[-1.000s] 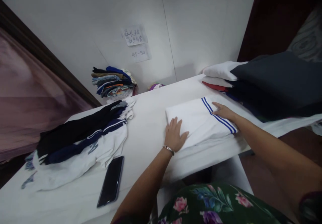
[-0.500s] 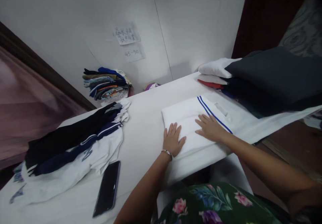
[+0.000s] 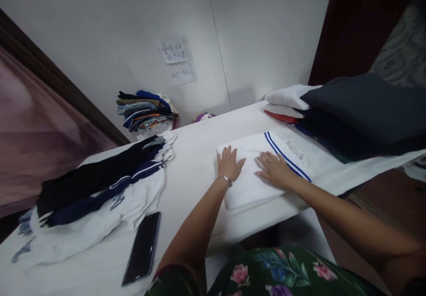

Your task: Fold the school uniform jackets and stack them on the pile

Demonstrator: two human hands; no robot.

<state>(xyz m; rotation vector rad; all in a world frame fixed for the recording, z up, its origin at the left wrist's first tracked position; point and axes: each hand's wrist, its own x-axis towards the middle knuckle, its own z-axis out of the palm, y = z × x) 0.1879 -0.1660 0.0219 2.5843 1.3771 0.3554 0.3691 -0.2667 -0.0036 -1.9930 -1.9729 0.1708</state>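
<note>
A white folded garment with two blue stripes lies flat on the white-covered table, close to its front edge. My left hand, a bracelet at the wrist, rests on the garment's left side with fingers spread. On its right part, just left of the stripes, my right hand lies palm down, fingers apart. Neither hand grips the cloth. The garment's collar opening with a pale label shows at its right end, beyond the stripes.
Unfolded black, navy and white clothes lie on the left, beside a dark phone. Folded clothes are piled at the right. Another clothes stack stands by the wall, below handwritten paper notes.
My left hand has slid away from me along the garment's left side. The right hand has shifted slightly left on the cloth. The view has tilted a little.
</note>
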